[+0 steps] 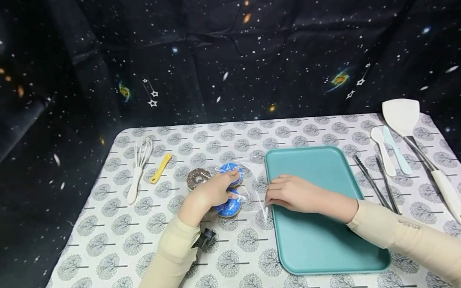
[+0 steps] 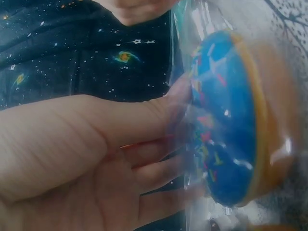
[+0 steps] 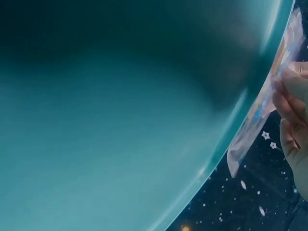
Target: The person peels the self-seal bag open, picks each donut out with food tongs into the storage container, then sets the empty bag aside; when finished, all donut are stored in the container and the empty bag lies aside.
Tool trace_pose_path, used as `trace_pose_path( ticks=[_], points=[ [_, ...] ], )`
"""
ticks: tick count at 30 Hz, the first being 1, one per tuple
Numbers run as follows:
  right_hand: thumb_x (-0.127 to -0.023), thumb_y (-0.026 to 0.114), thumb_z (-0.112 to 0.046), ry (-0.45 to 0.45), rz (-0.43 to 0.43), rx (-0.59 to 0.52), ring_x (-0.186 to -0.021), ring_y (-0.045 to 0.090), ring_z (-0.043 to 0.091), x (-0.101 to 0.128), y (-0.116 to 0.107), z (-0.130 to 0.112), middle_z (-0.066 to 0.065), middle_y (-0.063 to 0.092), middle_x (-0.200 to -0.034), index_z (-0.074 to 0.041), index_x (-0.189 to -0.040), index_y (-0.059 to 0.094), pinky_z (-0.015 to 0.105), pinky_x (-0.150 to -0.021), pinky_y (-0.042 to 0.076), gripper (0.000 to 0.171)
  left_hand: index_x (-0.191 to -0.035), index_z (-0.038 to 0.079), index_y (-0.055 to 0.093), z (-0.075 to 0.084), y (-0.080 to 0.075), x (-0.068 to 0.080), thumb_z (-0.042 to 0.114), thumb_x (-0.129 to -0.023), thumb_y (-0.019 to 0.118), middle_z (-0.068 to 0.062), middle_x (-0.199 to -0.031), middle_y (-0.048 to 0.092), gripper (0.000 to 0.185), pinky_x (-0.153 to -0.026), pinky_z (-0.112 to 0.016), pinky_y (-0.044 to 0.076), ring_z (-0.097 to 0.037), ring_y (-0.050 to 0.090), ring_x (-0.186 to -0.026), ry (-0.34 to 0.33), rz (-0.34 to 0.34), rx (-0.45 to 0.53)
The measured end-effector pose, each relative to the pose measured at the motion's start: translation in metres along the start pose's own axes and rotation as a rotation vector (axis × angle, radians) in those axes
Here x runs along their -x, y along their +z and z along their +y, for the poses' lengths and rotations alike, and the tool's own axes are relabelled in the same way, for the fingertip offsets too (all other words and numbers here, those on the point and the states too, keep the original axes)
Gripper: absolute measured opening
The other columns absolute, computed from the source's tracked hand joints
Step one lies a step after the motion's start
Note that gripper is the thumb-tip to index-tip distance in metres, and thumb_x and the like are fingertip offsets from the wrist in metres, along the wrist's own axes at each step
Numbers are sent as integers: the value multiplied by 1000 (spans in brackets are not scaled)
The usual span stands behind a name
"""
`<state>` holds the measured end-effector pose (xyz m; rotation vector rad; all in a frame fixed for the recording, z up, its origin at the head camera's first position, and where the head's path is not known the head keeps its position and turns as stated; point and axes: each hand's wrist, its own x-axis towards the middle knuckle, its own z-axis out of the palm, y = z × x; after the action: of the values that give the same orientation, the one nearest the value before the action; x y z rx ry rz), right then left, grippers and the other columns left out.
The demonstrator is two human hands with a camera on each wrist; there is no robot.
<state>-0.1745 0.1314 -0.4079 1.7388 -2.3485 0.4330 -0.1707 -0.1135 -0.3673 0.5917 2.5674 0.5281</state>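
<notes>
A clear plastic bag (image 1: 252,190) holds two blue-iced doughnuts (image 1: 228,209) and a chocolate doughnut (image 1: 193,177). Over the blue ones lies my left hand (image 1: 207,194), its thumb and fingers spread apart. In the left wrist view those fairly straight fingers (image 2: 159,166) touch the film in front of a blue, sprinkled doughnut (image 2: 226,120). My right hand (image 1: 292,193) reaches across the left rim of a teal tray (image 1: 316,243), pinching the bag's right edge with curled fingers. The right wrist view has fingers (image 3: 288,91) at the crinkled film beyond the tray rim.
Left of the doughnuts lie a white whisk (image 1: 137,174) and a small yellow handle-like utensil (image 1: 160,168). Right of the tray are black tongs (image 1: 371,181), a white spoon (image 1: 384,152), a pale blue spreader (image 1: 398,151) and a large white turner (image 1: 428,152). A dark starry cloth (image 1: 227,62) hangs behind.
</notes>
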Motion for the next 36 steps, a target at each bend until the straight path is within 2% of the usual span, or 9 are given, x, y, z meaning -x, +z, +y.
trace_pose_path(
  ticks=[5,11,14,19,26,31,36],
  points=[
    [-82,70,-17,29,38,-19,-88,58,6,8,-1,0,-12,65,-90,-18,-93,66,24,-79,46,12,-143,7,35,-2,0,0,17,-86,65,-7,-153,22,64,-115,-46,16,-32,19,-140,2,4,12],
    [-82,69,-16,49,57,-71,-102,57,7,4,2,-11,-10,65,-106,-17,-107,64,27,-90,45,26,-140,4,38,-4,-2,0,17,-85,66,-9,-152,24,63,-114,-43,21,-32,22,-139,25,8,9],
    [-82,64,-12,9,16,-116,-103,56,8,0,3,-20,-9,64,-108,-18,-107,64,28,-93,44,26,-140,5,40,-5,-2,0,19,-85,67,-8,-152,26,63,-114,-42,23,-31,24,-139,33,15,-1],
    [-82,62,-14,-47,-85,-138,-101,55,6,-3,3,-32,-12,63,-105,-21,-103,64,28,-94,43,23,-140,5,40,-7,-3,-1,21,-85,68,-8,-152,26,64,-114,-42,23,-30,23,-139,48,14,-1],
    [-88,61,-24,-15,-118,-89,-93,55,5,7,4,-36,-14,63,-96,-23,-96,66,26,-87,45,10,-143,9,36,-4,-3,0,26,-85,67,-5,-154,21,68,-115,-43,21,-29,20,-140,34,-8,-20],
    [-89,61,-26,15,-134,-76,-92,56,4,14,3,-37,-15,64,-95,-23,-95,67,25,-87,46,9,-144,8,33,-1,0,2,38,-84,67,-7,-154,21,76,-114,-45,21,-29,23,-140,43,11,-116],
    [-88,62,-24,27,-155,-79,-100,57,6,18,-6,-41,-10,65,-104,-22,-98,67,28,-91,46,11,-143,4,34,2,8,8,47,-84,63,-11,-152,25,79,-115,-47,18,-28,24,-139,92,95,-314]
  ],
)
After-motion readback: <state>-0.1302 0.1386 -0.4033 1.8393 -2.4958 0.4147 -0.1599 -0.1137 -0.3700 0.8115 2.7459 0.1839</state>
